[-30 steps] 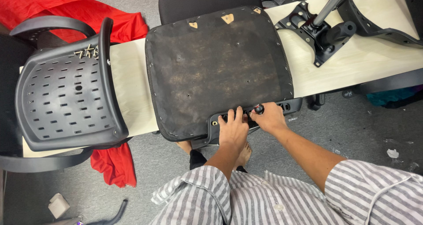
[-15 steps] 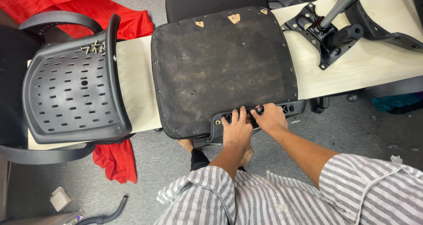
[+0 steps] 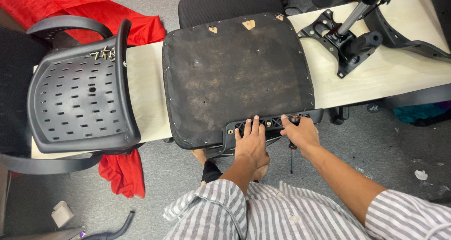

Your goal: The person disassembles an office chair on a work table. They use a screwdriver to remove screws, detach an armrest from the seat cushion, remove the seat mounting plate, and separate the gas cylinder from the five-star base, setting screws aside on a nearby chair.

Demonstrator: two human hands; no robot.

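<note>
An upturned chair seat (image 3: pixel 235 75) with a dark, stained underside lies on the pale workbench (image 3: pixel 145 94). A black plastic bracket (image 3: pixel 275 121) sits along its near edge. My left hand (image 3: pixel 251 141) presses flat on the bracket, fingers spread. My right hand (image 3: pixel 301 133) is closed around a screwdriver (image 3: pixel 292 148) with a red and black handle, its shaft pointing down toward the floor beside the bracket's right part.
A black perforated chair back with armrests (image 3: pixel 80 99) lies at the left, with several loose screws (image 3: pixel 104 54) on it. A chair base mechanism with gas cylinder (image 3: pixel 350 35) rests at the right. Red cloth (image 3: pixel 122 172) hangs below the bench over grey floor.
My left hand has flattened on the bracket. My right hand has shifted slightly right along the bracket, and the screwdriver's shaft now shows pointing downward.
</note>
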